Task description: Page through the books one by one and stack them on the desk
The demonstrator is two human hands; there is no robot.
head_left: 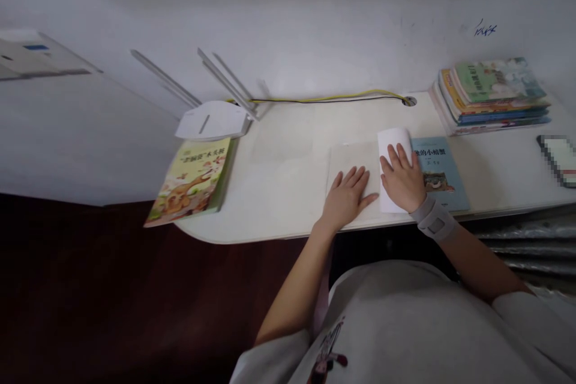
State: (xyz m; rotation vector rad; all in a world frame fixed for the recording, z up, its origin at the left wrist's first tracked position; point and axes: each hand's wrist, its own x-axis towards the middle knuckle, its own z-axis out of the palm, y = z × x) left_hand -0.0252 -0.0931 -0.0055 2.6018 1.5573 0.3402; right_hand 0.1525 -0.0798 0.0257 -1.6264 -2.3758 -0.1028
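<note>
A blue book (pixel 445 177) lies on the white desk, its left part covered by a white flap (pixel 391 141). My right hand (pixel 402 179), with a grey band on the wrist, rests on this flap with fingers spread. To its left a clear, transparent sheet (pixel 344 156) lies flat, continuing from the white flap. My left hand (pixel 346 198) presses flat on the sheet, palm down and fingers a little apart. Neither hand grips anything.
At the desk's left end a white router (pixel 213 121) stands behind a yellow-green book (pixel 191 180). Yellow and black cables (pixel 333 98) run along the wall to a hole. Stacked books (pixel 495 99) sit at the back right, a phone (pixel 560 159) at the right edge.
</note>
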